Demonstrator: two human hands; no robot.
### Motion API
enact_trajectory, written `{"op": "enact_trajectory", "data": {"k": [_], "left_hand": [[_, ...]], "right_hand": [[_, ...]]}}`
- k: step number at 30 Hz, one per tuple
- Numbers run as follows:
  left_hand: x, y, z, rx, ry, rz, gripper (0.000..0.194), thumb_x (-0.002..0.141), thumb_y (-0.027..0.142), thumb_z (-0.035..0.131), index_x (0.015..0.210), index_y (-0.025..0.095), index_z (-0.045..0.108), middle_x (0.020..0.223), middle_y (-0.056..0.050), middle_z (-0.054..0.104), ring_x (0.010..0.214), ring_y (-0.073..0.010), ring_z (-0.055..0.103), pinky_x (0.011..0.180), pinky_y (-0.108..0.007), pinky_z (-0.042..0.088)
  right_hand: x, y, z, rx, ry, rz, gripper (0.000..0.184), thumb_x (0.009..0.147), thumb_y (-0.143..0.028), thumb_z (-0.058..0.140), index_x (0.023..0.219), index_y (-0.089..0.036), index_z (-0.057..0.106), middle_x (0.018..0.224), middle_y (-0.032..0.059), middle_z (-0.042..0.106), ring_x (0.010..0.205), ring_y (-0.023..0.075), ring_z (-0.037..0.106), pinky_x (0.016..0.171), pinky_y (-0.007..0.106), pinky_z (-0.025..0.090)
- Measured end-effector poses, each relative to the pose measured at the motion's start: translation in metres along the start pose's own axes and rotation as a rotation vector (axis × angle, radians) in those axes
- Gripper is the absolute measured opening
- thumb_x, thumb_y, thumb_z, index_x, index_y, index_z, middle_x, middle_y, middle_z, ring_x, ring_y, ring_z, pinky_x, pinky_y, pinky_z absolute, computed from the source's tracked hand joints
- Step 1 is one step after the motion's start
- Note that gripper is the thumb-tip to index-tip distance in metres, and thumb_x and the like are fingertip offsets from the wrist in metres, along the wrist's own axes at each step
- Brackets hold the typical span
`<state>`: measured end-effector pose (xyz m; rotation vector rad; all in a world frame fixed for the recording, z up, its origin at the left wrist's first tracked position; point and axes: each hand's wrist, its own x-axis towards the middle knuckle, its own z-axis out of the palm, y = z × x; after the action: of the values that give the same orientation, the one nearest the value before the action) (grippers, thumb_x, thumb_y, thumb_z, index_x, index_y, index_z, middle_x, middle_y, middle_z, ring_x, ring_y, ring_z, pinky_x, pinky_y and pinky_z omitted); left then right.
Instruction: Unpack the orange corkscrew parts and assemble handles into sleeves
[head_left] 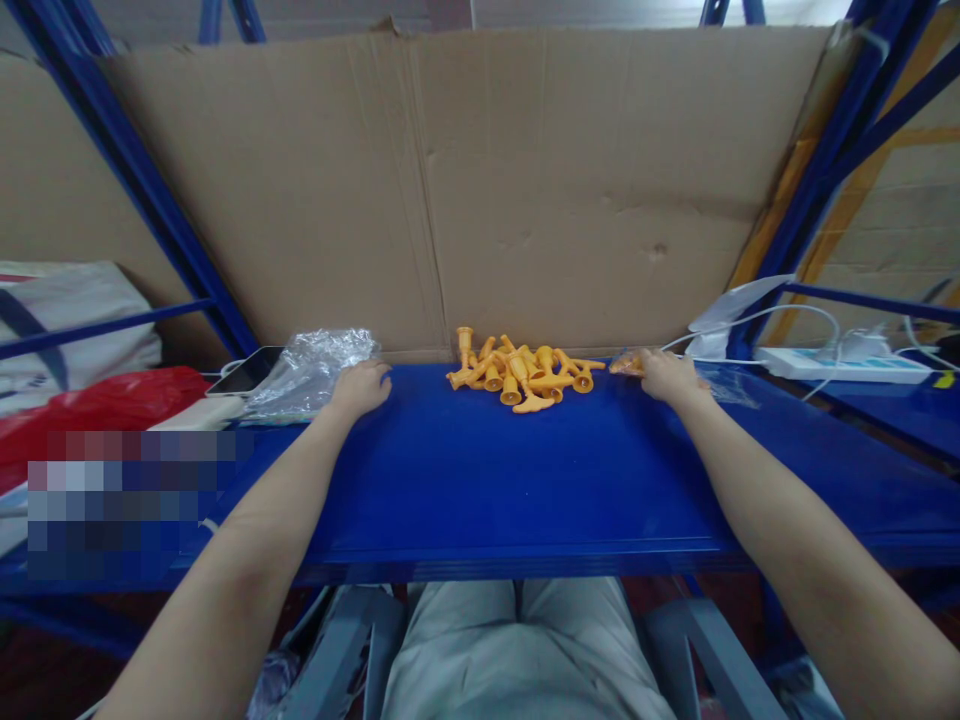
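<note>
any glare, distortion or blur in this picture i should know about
Head view: bright glints on the clear plastic bag; head view: stretched, wide-angle look, the blue uprights splaying outward towards the top; head view: fine detail slightly soft, though the orange pieces stay distinguishable; head view: a pixelated patch at lower left hides what lies there.
</note>
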<state>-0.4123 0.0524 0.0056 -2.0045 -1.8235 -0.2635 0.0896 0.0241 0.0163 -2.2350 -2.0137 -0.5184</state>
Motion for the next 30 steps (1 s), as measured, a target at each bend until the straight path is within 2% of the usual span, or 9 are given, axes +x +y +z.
{"op": "enact_trajectory", "data": {"k": [6, 11, 15, 18, 21, 23, 26, 28, 30], "left_hand": [[0.001, 0.000, 0.001, -0.086, 0.033, 0.049, 0.047, 0.084, 0.027, 0.039, 0.114, 0.013, 0.072, 0.128, -0.013, 0.069, 0.122, -0.0270, 0.061, 0.107, -0.037, 0.044], [0.005, 0.002, -0.001, -0.244, 0.089, 0.097, 0.043, 0.081, 0.027, 0.042, 0.105, 0.016, 0.075, 0.120, -0.011, 0.073, 0.117, -0.0276, 0.064, 0.108, -0.038, 0.045], [0.015, 0.013, -0.008, -0.466, 0.183, 0.075, 0.038, 0.080, 0.027, 0.045, 0.099, 0.019, 0.076, 0.111, -0.008, 0.076, 0.109, -0.0270, 0.067, 0.103, -0.040, 0.050], [0.025, 0.038, -0.021, -0.692, 0.171, 0.035, 0.034, 0.081, 0.030, 0.051, 0.102, 0.017, 0.075, 0.109, -0.010, 0.076, 0.099, -0.0258, 0.070, 0.096, -0.040, 0.054], [0.033, 0.075, -0.040, -1.040, 0.006, 0.161, 0.050, 0.080, 0.033, 0.065, 0.125, 0.013, 0.065, 0.119, -0.016, 0.071, 0.101, -0.0249, 0.069, 0.094, -0.041, 0.055], [0.035, 0.098, -0.055, -1.247, -0.198, 0.240, 0.075, 0.076, 0.035, 0.074, 0.145, 0.021, 0.048, 0.133, -0.018, 0.062, 0.097, -0.0240, 0.071, 0.085, -0.041, 0.058], [0.036, 0.124, -0.075, -1.430, -0.447, 0.319, 0.064, 0.083, 0.044, 0.071, 0.141, 0.026, 0.051, 0.136, -0.018, 0.060, 0.090, -0.0229, 0.073, 0.075, -0.037, 0.059], [0.037, 0.136, -0.083, -1.520, -0.428, 0.336, 0.054, 0.083, 0.046, 0.072, 0.129, 0.020, 0.061, 0.126, -0.018, 0.066, 0.088, -0.0234, 0.073, 0.071, -0.034, 0.059], [0.040, 0.144, -0.089, -1.601, -0.320, 0.340, 0.049, 0.081, 0.044, 0.075, 0.120, 0.016, 0.066, 0.115, -0.016, 0.071, 0.091, -0.0247, 0.073, 0.073, -0.035, 0.059]], "right_hand": [[0.006, 0.007, 0.006, 0.104, 0.227, -0.001, 0.050, 0.086, -0.011, 0.041, 0.134, -0.015, 0.054, 0.124, 0.0189, 0.066, 0.113, 0.0320, 0.061, 0.092, 0.049, 0.040], [0.013, 0.010, 0.003, 0.246, 0.419, -0.112, 0.051, 0.085, -0.017, 0.049, 0.135, -0.017, 0.055, 0.123, 0.0186, 0.067, 0.112, 0.0337, 0.061, 0.096, 0.053, 0.039], [0.019, 0.001, -0.009, 0.491, 0.614, -0.216, 0.054, 0.083, -0.022, 0.057, 0.137, -0.020, 0.056, 0.128, 0.0155, 0.066, 0.118, 0.0338, 0.060, 0.102, 0.058, 0.038], [0.025, -0.019, -0.024, 0.791, 0.720, -0.350, 0.054, 0.083, -0.025, 0.059, 0.137, -0.023, 0.057, 0.133, 0.0125, 0.064, 0.122, 0.0310, 0.059, 0.104, 0.054, 0.043], [0.029, -0.049, -0.042, 1.084, 0.728, -0.528, 0.048, 0.086, -0.029, 0.059, 0.134, -0.025, 0.060, 0.136, 0.0093, 0.062, 0.125, 0.0272, 0.058, 0.106, 0.048, 0.046], [0.029, -0.070, -0.052, 1.198, 0.657, -0.649, 0.046, 0.086, -0.033, 0.063, 0.131, -0.026, 0.063, 0.137, 0.0079, 0.062, 0.126, 0.0258, 0.058, 0.106, 0.044, 0.047], [0.028, -0.095, -0.062, 1.279, 0.536, -0.776, 0.043, 0.084, -0.038, 0.068, 0.126, -0.027, 0.065, 0.135, 0.0071, 0.063, 0.128, 0.0253, 0.056, 0.107, 0.043, 0.048], [0.029, -0.105, -0.065, 1.289, 0.500, -0.766, 0.043, 0.085, -0.037, 0.068, 0.126, -0.027, 0.065, 0.134, 0.0072, 0.063, 0.128, 0.0251, 0.056, 0.108, 0.043, 0.047], [0.031, -0.109, -0.066, 1.280, 0.501, -0.682, 0.042, 0.086, -0.034, 0.066, 0.127, -0.026, 0.064, 0.136, 0.0073, 0.061, 0.128, 0.0239, 0.056, 0.108, 0.042, 0.047]]}}
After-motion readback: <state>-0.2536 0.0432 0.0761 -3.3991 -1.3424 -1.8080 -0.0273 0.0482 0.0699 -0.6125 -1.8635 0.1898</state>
